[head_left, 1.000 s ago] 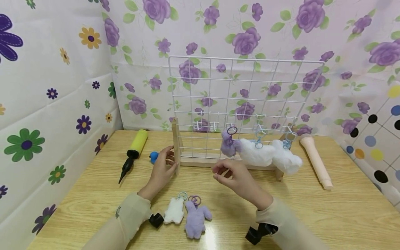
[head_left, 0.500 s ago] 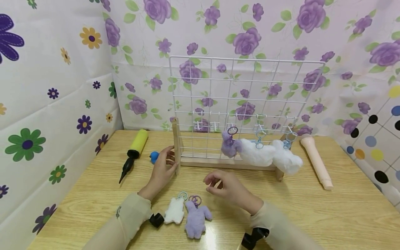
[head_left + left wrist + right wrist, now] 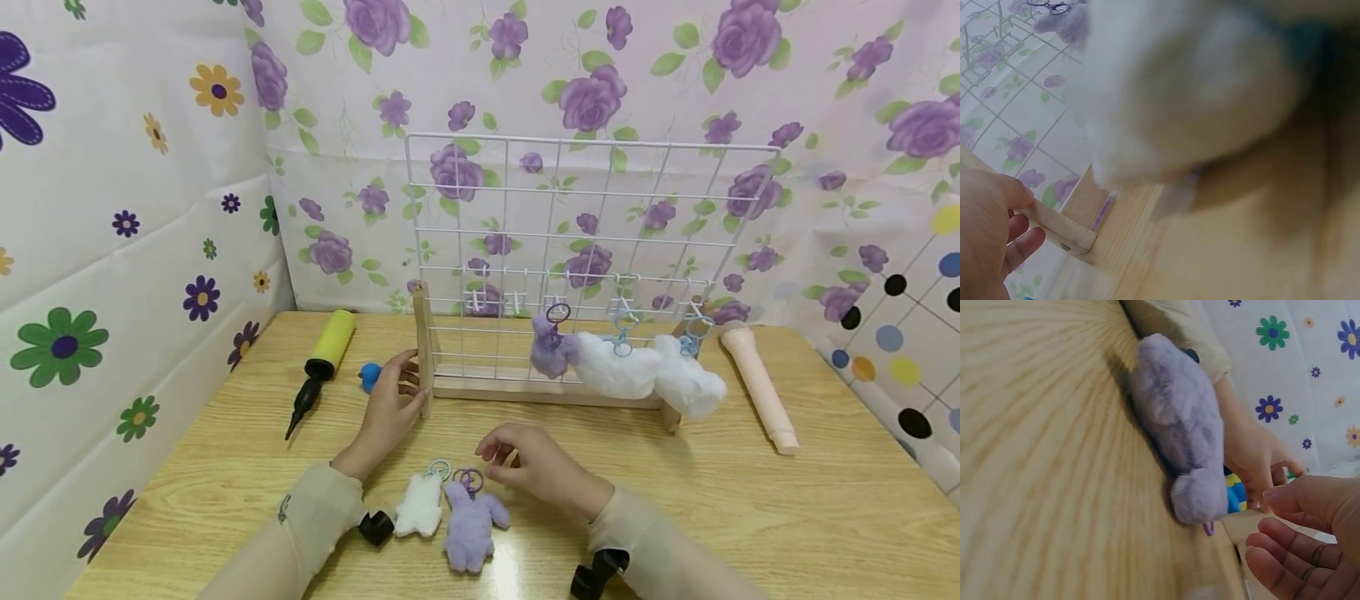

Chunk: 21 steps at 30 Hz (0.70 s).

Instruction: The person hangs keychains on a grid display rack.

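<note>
My left hand (image 3: 390,396) holds the left wooden upright (image 3: 423,346) of a white wire grid rack (image 3: 577,196). In the left wrist view, two of its fingers (image 3: 1022,247) stick out beyond the wood. My right hand (image 3: 543,467) hovers with loosely bent fingers and nothing between them, close to the ring of a purple plush keychain (image 3: 469,529). That plush lies on the table beside a white plush keychain (image 3: 418,507). A purple plush (image 3: 552,350) and two white ones, the middle plush (image 3: 615,367) and the right plush (image 3: 688,379), hang from the rack's hooks.
Bare white hooks (image 3: 495,302) sit at the rack's left. Left of it are a yellow hand pump (image 3: 330,346) with a black nozzle and a small blue duck-like toy (image 3: 368,377). A pale pink tube (image 3: 759,387) lies at the right. Floral cloth (image 3: 345,167) covers the walls.
My right hand has moved away from the rack, down and left toward the purple plush on the table. The left hand stays at the upright.
</note>
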Each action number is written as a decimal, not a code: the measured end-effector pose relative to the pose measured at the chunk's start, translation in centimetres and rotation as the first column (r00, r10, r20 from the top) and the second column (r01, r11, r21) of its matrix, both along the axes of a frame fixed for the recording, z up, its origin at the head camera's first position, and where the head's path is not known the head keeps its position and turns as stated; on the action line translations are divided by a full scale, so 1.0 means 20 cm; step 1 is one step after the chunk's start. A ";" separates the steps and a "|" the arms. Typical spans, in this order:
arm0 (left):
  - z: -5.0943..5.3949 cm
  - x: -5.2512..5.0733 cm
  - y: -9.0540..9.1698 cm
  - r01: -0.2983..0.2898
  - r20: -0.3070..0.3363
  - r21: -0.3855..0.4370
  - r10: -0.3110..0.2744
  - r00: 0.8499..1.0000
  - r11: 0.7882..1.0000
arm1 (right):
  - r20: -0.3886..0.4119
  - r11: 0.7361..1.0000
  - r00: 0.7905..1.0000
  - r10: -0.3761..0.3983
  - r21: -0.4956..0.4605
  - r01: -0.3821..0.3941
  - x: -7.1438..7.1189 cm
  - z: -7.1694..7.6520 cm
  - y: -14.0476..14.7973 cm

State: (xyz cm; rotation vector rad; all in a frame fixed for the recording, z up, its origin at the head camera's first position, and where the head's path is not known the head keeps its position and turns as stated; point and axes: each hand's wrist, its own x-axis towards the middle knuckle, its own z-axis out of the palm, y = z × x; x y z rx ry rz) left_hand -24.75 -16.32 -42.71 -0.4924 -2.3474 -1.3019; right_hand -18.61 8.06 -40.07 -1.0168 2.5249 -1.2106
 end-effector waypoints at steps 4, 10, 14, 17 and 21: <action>0.00 0.00 0.00 0.000 0.005 -0.002 0.000 1.000 1.000 | 0.015 1.000 1.000 0.010 0.023 -0.010 0.00 -0.02 -0.02; 0.00 0.00 0.00 -0.002 0.001 -0.007 0.002 1.000 1.000 | 0.005 0.998 1.000 0.015 0.065 -0.015 -0.01 -0.05 -0.04; 0.00 0.00 0.00 0.003 -0.001 -0.004 -0.003 1.000 1.000 | -0.010 0.996 1.000 0.014 0.088 -0.013 -0.01 -0.05 -0.05; 0.00 0.00 0.00 0.003 0.008 -0.001 -0.003 1.000 1.000 | -0.030 0.994 0.999 0.018 0.110 -0.015 -0.02 -0.05 -0.05; -0.01 -0.01 0.00 -0.003 0.018 0.000 0.003 1.000 1.000 | -0.059 0.988 0.998 0.036 0.153 -0.027 -0.02 -0.05 -0.06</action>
